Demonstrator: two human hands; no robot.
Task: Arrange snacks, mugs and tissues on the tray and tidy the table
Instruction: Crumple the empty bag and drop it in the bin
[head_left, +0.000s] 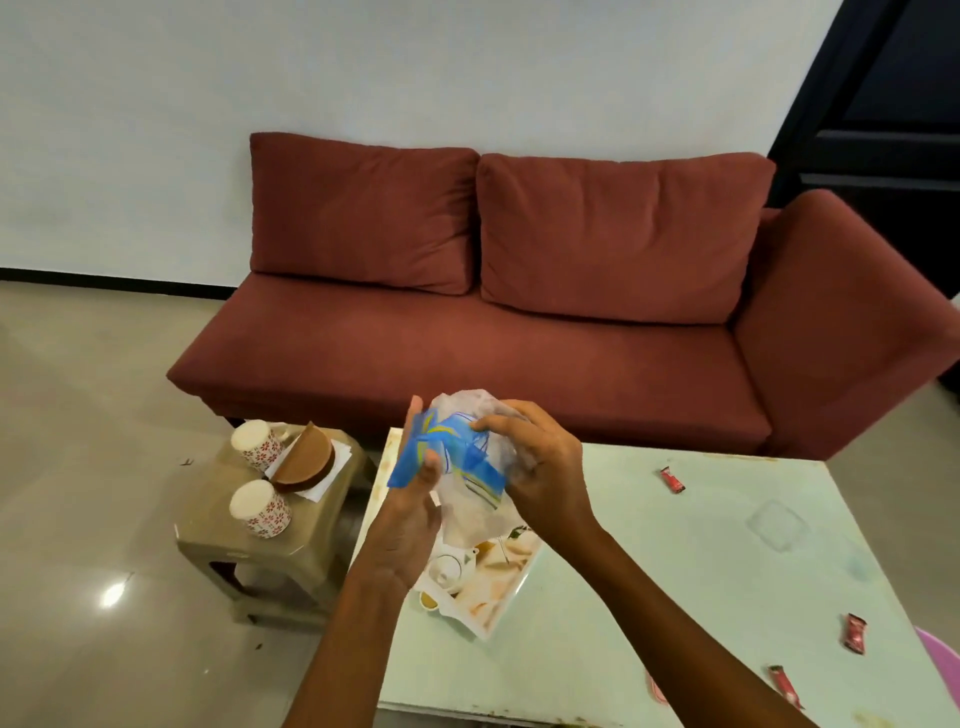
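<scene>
On the left, a low stool (270, 540) stood on the floor beside the table (675, 571). Two mugs (258, 443) with red flower prints lay on their sides on it, one behind the other (261, 507), with a brown tissue holder (307, 458) and white tissues (332, 475) just beside them.

A printed tray (493, 587) lay at the table's left edge, partly hidden under the hands. Above it, both hands held a clear plastic bag (470, 467) with blue and yellow printing. The left hand (410, 514) was closed on the bag's left side, thumb pressed over the blue part. The right hand (540, 467) gripped the bag from the right, fingers (493, 423) curled over its top. What the bag held could not be told.

To the right, three red snack packets lay well apart on the table: one (672, 479) near the far edge, one (855, 633) near the right edge, one (786, 686) at the near right corner. A red sofa (519, 312) stood behind the table.
</scene>
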